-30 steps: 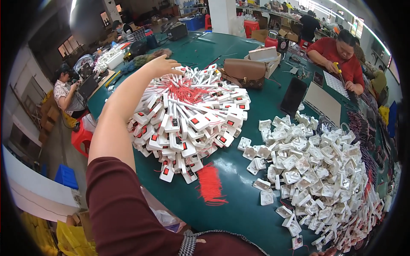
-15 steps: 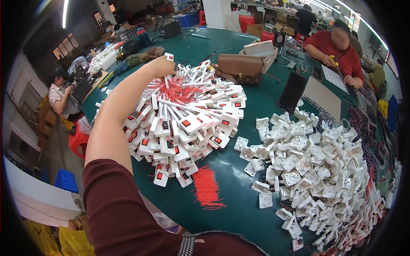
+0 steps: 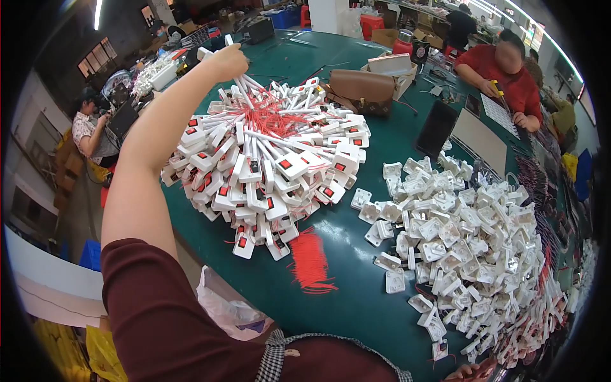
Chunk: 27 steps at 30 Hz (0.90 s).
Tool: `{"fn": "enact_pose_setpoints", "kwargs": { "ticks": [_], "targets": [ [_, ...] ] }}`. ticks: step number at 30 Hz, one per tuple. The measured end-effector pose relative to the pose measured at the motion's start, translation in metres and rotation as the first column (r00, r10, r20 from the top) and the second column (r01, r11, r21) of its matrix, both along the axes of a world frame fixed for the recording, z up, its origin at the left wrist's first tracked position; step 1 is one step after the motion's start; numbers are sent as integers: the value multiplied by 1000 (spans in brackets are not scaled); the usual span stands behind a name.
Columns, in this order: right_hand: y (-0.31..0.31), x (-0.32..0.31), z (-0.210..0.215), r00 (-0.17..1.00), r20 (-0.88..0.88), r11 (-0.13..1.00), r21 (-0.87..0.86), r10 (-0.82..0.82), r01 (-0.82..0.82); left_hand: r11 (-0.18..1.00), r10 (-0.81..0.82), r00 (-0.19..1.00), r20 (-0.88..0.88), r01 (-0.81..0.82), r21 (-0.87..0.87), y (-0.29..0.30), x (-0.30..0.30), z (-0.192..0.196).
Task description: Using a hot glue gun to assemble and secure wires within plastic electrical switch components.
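Observation:
At the far side of a pile of white plastic switch housings [image 3: 254, 191], my left hand [image 3: 228, 62] is closed around several white switch handles [image 3: 244, 86]. Their white heads stick out past my fingers, and their stems point down toward the pile. Many housings carry red rocker switches, and thin red wires [image 3: 270, 120] gather at the pile's centre. At the bottom edge, right of the middle, part of my right hand [image 3: 464, 371] shows, mostly cut off; whether it holds anything cannot be made out.
A bundle of red wires [image 3: 310, 261] lies before the pile on the green table [image 3: 356, 280]. To the right spreads a heap of open white shells [image 3: 458, 242]. Beyond are a brown bag [image 3: 361, 89], a black phone [image 3: 436, 130] and a co-worker in red [image 3: 499, 73].
My left hand has moved up and left, drawing the white switch handles away from the pile's centre. My right hand has come into view at the bottom edge.

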State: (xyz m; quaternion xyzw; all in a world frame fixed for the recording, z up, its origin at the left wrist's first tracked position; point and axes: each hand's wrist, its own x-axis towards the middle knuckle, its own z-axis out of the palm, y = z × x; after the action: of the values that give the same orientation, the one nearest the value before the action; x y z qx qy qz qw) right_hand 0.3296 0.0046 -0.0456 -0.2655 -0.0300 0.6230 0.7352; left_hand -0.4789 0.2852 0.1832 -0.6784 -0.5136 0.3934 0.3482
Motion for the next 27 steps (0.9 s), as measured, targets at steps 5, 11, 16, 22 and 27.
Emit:
{"fn": "enact_pose_setpoints", "kwargs": {
  "ticks": [5, 11, 16, 22, 27],
  "targets": [
    [2, -18, 9, 992, 7, 992, 16, -129, 129, 991, 121, 993, 9, -121, 56, -23, 31, 42],
    [-5, 15, -28, 998, 25, 983, 175, -52, 47, 935, 329, 940, 96, -338, 108, -48, 36, 49],
    [-7, 31, -52, 997, -2, 922, 380, 79, -72, 708, 649, 407, 643, -633, -314, -59, 44, 61],
    [-10, 36, -59, 989, -80, 912, 401, 121, -79, 773, 351, -203, 914, -487, -405, -95, 75, 75],
    [-12, 39, -57, 983, -116, 926, 367, 140, -89, 975, 139, -637, 758, -47, -218, -121, 155, 40]
  ]
}}
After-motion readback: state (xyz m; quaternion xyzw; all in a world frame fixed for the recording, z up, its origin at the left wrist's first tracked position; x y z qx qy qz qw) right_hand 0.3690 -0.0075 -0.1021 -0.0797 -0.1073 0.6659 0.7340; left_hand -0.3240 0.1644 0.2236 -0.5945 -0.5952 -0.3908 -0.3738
